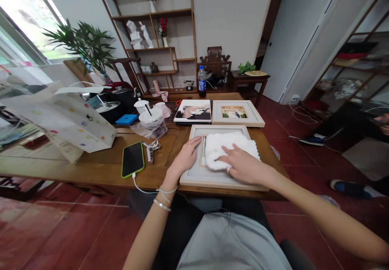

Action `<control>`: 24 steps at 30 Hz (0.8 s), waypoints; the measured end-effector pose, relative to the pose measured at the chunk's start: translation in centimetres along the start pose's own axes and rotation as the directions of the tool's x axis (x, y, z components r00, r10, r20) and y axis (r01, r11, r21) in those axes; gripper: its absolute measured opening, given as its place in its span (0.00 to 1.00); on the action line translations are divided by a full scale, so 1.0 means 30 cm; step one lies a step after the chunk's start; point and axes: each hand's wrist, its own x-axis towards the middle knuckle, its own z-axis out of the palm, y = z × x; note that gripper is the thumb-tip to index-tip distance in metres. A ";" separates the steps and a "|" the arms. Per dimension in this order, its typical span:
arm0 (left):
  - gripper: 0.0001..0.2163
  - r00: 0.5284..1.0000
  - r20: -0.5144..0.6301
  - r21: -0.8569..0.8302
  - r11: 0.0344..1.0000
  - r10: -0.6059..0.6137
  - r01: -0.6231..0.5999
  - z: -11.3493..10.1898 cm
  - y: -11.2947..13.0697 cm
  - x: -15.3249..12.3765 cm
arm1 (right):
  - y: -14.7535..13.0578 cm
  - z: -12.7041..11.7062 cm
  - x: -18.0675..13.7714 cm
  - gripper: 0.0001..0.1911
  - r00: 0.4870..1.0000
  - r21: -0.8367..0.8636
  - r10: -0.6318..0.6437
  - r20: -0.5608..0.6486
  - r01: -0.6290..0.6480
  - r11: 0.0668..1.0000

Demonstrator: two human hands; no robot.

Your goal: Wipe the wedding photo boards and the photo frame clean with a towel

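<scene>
A light wooden picture frame [194, 178] lies flat on the table near its front edge, right in front of me. A fluffy white cloth [214, 146] covers most of its middle and hides the picture under it. My right hand [243, 162] presses on the cloth, its fingers sunk into the pile and holding it. On the frame's left side rests my left hand [187, 154], with fingers stretched out flat and the tips by the inner border. Behind are a second framed picture [238, 114] and a white-covered photo book [193, 111], side by side.
To the left lie a charging phone [133, 159], a crumpled silvery wrapper [152, 150], a lidded drink cup [151, 118] and a blue box [127, 119]. A paper bag [91, 126] stands farther left. A bottle [202, 81] stands at the back. Another person's legs [337, 124] show at right.
</scene>
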 end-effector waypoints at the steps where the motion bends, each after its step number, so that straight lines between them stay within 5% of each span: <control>1: 0.26 1.000 0.003 0.002 1.000 -0.005 0.005 -0.001 0.003 0.000 | -0.035 -0.011 -0.032 0.25 1.000 0.024 -0.004 0.017 0.004 1.000; 9: 0.24 1.000 0.019 0.025 1.000 0.008 -0.008 -0.005 0.012 -0.006 | -0.164 0.017 -0.156 0.25 0.999 0.128 -0.053 -0.009 0.054 0.990; 16: 0.19 0.999 0.041 0.084 0.996 -0.008 0.005 0.003 0.007 -0.001 | 0.008 0.066 -0.063 0.30 0.988 -0.024 0.060 -0.139 -0.063 0.998; 24: 0.20 1.000 0.022 0.078 0.997 -0.019 0.017 0.007 0.003 0.002 | 0.213 0.045 0.173 0.28 0.941 -0.200 0.188 -0.281 -0.249 0.948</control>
